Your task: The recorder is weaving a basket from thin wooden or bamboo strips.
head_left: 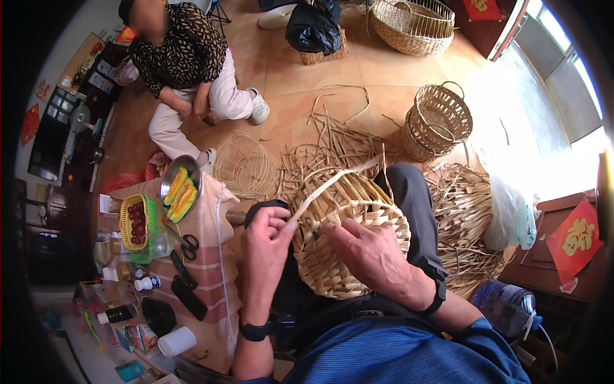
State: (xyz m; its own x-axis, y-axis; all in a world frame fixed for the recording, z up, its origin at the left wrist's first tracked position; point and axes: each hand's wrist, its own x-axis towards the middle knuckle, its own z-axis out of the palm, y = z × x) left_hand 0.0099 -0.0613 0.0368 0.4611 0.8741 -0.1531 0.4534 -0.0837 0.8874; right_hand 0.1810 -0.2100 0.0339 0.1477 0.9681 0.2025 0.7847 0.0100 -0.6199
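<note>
A half-woven, dome-shaped basket of pale straw-coloured strips (348,240) is held on the lap, lying on its side against the dark trousers. The lower body is seen closely woven in even rows; toward the upper end the flat upright staves stand bare and unwoven, so the work is judged roughly half done, with the upper wall and rim left to weave.

The left hand (265,246) is pinched shut on a long pale weaving strip (332,182), which runs from the fingertips up and to the right across the open staves. The right hand (371,256) is laid flat on the woven wall, fingers spread and pressing, nothing enclosed in it.

Containers noted:
- round metal bowl (180,181) on the cloth-covered tabletop (204,256), holding slices of orange-and-green melon;
- small yellow-green plastic basket (137,223) just beside it, holding dark red fruits;
- two finished open-weave wicker baskets (437,120) on the tiled floor, stacked, apparently empty;
- a large shallow woven basket (414,25) farther off, contents not discernible.

Loose strips (336,144) are scattered on the floor beyond the knees. A second person (185,70) is seated on the floor, well apart.
</note>
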